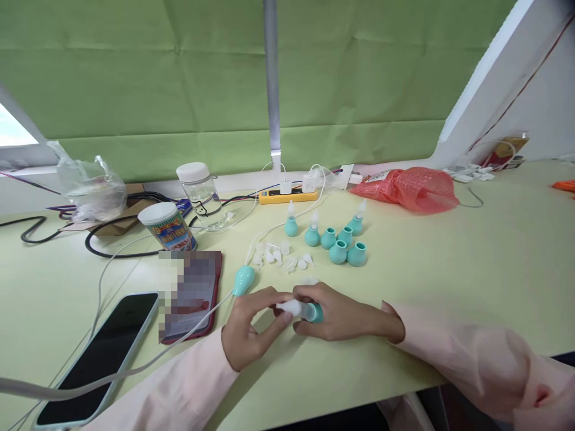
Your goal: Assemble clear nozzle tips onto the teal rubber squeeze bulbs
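Note:
My left hand (pixel 248 330) pinches a translucent white nozzle tip (pixel 291 307) between thumb and fingers. Wrapped in my right hand (pixel 338 310) is a small teal rubber bulb (pixel 317 313), which meets the nozzle's wide end; whether it is fully seated I cannot tell. Just beyond my hands lies a loose pile of translucent nozzle pieces (pixel 278 256). Behind the pile stand several teal bulbs, some open-mouthed like the bulb (pixel 357 254) at the front right, others topped with nozzles, like the bulb (pixel 291 226) at the back left.
A teal egg-shaped piece (pixel 244 280) on a white cable lies beside my left hand. Two phones, one dark-screened (pixel 110 347) and one red-edged (pixel 211 299), rest at left. Behind are a printed canister (pixel 168 227), a clear jar (pixel 204 200), a yellow power strip (pixel 288 196) and red bubble wrap (pixel 411 188).

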